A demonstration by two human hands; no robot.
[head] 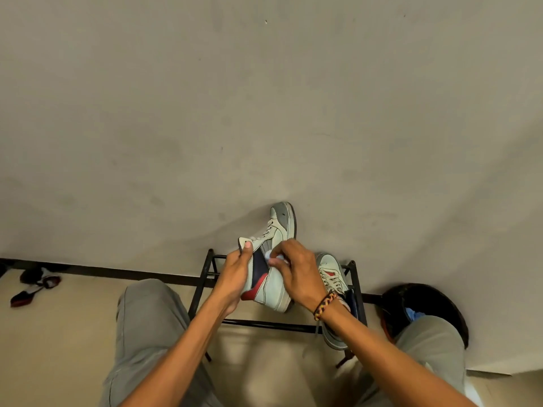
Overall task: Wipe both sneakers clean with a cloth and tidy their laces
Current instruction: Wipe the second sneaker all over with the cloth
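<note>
Against a bare grey wall (264,98), above a black rack (264,324), the left hand (235,277) grips the stiff, light sneaker (276,259) by its collar while the right hand (299,271) pinches a soft cloth (269,255) on its side.

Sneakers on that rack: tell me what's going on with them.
A seated person is cleaning a high-top sneaker held up over a black metal rack. The left hand grips its collar, thumb on the rim, while the right hand presses a small pale cloth against its side. The second sneaker sits on the rack to the right, untouched, laces loose.
</note>
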